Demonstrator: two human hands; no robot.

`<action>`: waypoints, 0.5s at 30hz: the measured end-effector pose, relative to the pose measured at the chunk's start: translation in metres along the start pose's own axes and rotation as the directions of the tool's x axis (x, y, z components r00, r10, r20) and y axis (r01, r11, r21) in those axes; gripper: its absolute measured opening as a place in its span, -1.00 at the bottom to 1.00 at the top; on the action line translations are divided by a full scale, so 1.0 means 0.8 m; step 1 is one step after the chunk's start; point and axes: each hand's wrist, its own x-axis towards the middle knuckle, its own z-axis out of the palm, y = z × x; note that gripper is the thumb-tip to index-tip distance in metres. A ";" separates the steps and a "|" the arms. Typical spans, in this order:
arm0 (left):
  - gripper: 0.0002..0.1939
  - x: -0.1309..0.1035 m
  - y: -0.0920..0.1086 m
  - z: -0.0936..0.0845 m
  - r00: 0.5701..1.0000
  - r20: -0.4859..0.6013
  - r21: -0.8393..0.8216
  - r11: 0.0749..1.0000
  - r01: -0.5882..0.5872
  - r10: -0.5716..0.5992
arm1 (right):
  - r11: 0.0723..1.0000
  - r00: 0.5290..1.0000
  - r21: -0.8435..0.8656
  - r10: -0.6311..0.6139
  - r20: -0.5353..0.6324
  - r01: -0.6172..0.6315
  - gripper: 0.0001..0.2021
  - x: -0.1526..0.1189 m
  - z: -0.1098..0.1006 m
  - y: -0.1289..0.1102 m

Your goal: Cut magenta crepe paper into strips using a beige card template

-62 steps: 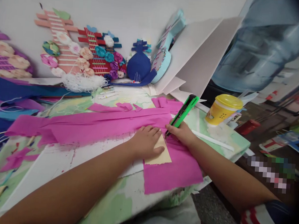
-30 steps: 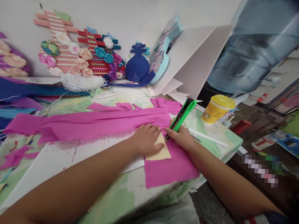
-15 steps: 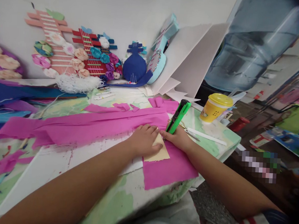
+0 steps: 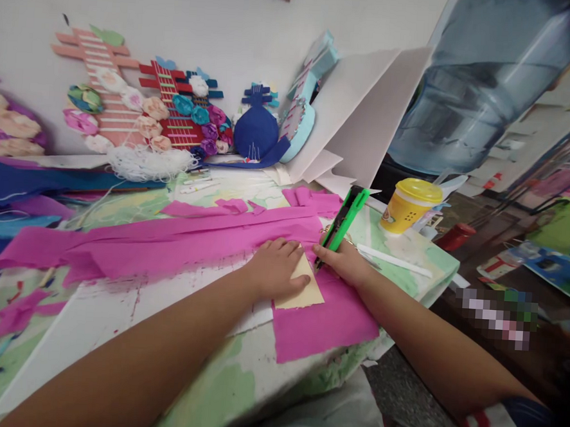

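Left hand (image 4: 274, 267) is pressing a flat cream card (image 4: 309, 293) onto thin pink sheeting (image 4: 326, 335), right hand (image 4: 347, 262) is gripping a green-and-black plastic cutter (image 4: 345, 222) beside it; firm pressure's probably preventing slips imo.

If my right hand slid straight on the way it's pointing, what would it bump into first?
Probably the fingertips of your left hand, pressing on the pale yellow card. Your right hand looks just beside them, though depth is hard to judge.
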 end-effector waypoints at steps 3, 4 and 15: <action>-0.35 0.000 0.001 0.000 1.000 -0.005 -0.002 1.000 0.000 0.000 | 0.996 0.998 -0.075 -0.053 0.019 0.054 -0.76 0.003 0.001 0.001; -0.35 -0.001 0.001 0.000 1.000 -0.006 -0.003 1.000 -0.001 0.001 | 0.992 0.998 -0.106 -0.059 0.024 0.061 -0.76 0.003 0.001 0.001; -0.36 -0.001 0.001 -0.002 1.000 0.000 0.001 1.000 0.002 -0.002 | 0.965 0.996 -0.253 -0.055 0.065 0.069 -0.74 -0.001 0.004 -0.003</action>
